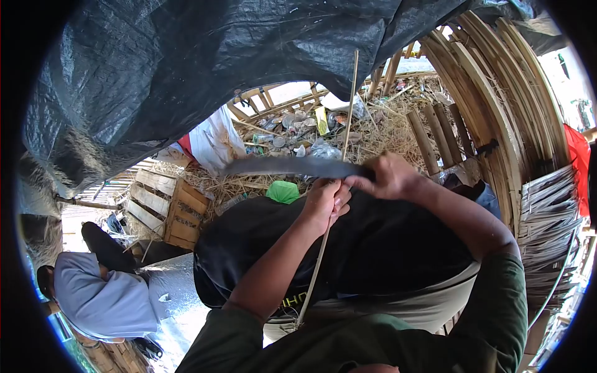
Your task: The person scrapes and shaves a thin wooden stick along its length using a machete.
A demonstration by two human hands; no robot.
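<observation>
A long thin bamboo strip [350, 112] runs upright from my lap to well above my hands. My left hand [326, 202] is closed around it at about mid-length. My right hand [392, 176] grips a machete, its handle hidden in my fingers. The dark machete blade [292, 166] points left, slightly blurred, and crosses the strip just above my left hand. Whether the edge touches the strip I cannot tell. Below both hands, a black cloth [398, 242] covers my lap, and the strip's lower end rests near my waist.
A wooden crate [186, 208] stands on the straw to the left, near a seated person [109, 292] in a grey top. Bamboo slats [479, 93] lean on the right. A dark tarp [249, 43] hangs overhead. Litter [298, 127] and a green plastic bag [283, 191] lie ahead.
</observation>
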